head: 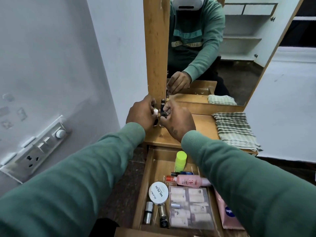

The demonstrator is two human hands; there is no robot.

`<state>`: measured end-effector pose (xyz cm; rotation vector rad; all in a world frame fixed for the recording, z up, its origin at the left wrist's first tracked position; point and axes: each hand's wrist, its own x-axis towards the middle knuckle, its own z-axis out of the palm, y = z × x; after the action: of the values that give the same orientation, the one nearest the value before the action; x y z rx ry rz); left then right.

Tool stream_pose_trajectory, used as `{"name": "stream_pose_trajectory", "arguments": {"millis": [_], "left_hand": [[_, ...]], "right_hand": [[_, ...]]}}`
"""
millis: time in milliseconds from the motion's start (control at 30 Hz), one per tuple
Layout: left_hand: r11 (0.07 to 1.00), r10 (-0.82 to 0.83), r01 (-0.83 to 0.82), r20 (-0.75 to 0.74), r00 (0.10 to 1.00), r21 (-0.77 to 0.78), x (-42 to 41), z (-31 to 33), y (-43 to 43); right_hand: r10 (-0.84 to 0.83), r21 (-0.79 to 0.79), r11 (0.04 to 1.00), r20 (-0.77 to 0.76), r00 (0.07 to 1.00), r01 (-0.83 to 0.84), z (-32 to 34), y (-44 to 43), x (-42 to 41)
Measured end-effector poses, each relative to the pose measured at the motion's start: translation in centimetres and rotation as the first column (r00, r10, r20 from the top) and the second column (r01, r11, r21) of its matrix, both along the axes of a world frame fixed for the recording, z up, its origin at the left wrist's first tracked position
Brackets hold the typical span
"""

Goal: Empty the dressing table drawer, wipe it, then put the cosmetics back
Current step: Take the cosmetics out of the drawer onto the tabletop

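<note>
emptying was barely begun: on the far tabletop (pixel 201 123) a white-capped tube (pixel 155 111) was gripped by the left hand (pixel 142 114), a dark bottle (pixel 163 114) pinched by the right hand (pixel 178 121); the near drawer (pixel 145 185) was mostly full, unwiped.

Left hand (pixel 142 113) round white-capped tube (pixel 155 111) — right hand (pixel 178 118) round dark bottle (pixel 163 114)
</note>
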<state>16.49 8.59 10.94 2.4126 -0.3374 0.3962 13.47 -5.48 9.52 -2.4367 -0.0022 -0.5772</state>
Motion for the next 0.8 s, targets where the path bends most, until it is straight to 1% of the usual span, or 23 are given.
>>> {"name": "stream_pose_trajectory", "arguments": {"millis": [100, 300, 633, 733, 800], "left_hand": [[1.000, -0.008, 0.008, 0.008, 1.000, 0.011, 0.1, -0.1, 0.1], [1.000, 0.028, -0.028, 0.054, 0.998, 0.009, 0.3, -0.7, 0.8], [0.998, 0.038, -0.039, 0.027, 0.999, 0.051, 0.4, -1.2, 1.2], [0.996, 0.041, -0.046, 0.063, 0.997, 0.080, -0.3, -1.1, 1.5], [0.990, 0.036, -0.052, 0.124, 0.992, 0.128, -1.6, -0.9, 1.8]], "right_hand": [[-0.009, -0.015, 1.000, 0.020, 1.000, 0.009, -0.2, 0.2, 0.0], [0.004, 0.024, 1.000, 0.024, 1.000, -0.004, -0.4, 0.6, -0.2], [0.001, 0.018, 1.000, -0.001, 1.000, -0.001, -0.3, 0.5, -0.6], [0.000, 0.011, 1.000, 0.012, 1.000, 0.000, -0.1, 0.4, -1.3], [0.005, 0.003, 1.000, 0.043, 0.999, -0.005, -0.2, 0.2, -2.1]]}}
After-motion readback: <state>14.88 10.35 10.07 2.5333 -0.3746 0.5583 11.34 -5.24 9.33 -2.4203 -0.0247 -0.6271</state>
